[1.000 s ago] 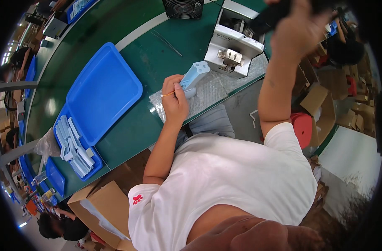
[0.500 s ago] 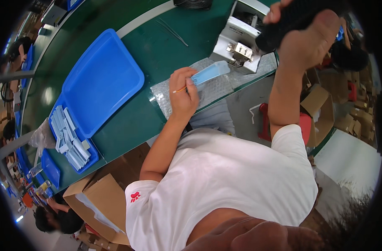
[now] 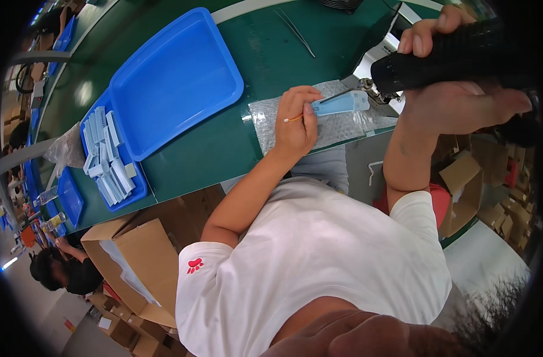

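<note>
My left hand [image 3: 296,122] is closed around one end of a light-blue plastic housing [image 3: 346,102], held just over a bubble-wrap sheet [image 3: 264,113]. A thin orange wire [image 3: 294,118] with a small white end sticks out beside my fingers. My right hand [image 3: 447,107] grips a thick black electric screwdriver [image 3: 423,66], tilted nearly flat. Its slim metal bit reaches leftward over the housing, close to my left fingers; whether it touches a screw is too small to tell. Behind the screwdriver stands a metal screw feeder [image 3: 389,43], partly hidden.
A large blue tray [image 3: 176,77] lies on the green table [image 3: 191,175]. Beside it, a smaller blue tray [image 3: 142,185] holds several pale-blue housings [image 3: 108,156]. Metal tweezers [image 3: 296,33] lie farther back. A cardboard box [image 3: 149,268] stands below the table edge, near another person [image 3: 75,268].
The screwdriver has come away from the screw feeder, tipped flatter, and its bit now extends over the housing. My left hand still holds the housing; the whole view has shifted.
</note>
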The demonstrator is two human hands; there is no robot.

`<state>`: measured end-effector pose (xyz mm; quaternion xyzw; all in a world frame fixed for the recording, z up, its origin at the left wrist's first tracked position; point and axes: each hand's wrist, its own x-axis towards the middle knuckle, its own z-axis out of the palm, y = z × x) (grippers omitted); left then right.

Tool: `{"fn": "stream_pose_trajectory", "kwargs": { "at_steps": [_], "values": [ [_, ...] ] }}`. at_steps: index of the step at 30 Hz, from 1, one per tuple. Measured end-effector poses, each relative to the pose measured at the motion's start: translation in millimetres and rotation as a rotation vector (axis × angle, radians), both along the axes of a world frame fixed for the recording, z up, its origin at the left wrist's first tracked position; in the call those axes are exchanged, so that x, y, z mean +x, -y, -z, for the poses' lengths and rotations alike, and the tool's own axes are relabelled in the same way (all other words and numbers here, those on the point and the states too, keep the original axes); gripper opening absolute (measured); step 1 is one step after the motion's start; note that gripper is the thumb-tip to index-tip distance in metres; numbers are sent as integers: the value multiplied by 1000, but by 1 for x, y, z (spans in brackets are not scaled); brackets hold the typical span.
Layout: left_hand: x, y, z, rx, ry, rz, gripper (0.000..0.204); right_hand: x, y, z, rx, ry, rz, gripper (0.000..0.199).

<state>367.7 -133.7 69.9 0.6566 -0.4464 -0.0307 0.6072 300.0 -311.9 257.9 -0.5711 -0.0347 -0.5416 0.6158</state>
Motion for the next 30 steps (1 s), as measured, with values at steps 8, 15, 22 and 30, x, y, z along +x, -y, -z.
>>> {"fn": "stream_pose_trajectory", "kwargs": {
  "at_steps": [8, 15, 22, 30],
  "values": [
    [0, 2, -1, 6, -10, -3, 21, 13, -19, 7, 85, -123, 245, 100],
    [-9, 4, 12, -74, -1, -50, 18, -18, -5, 28, 208, -4, -109, 112],
    [-5, -8, -4, -83, 48, -73, 20, -15, -22, 31, 237, -110, 127, 103],
    [-5, -4, 0, -113, 42, -67, 16, -5, -31, 5, 172, -50, 189, 105]
  ]
}}
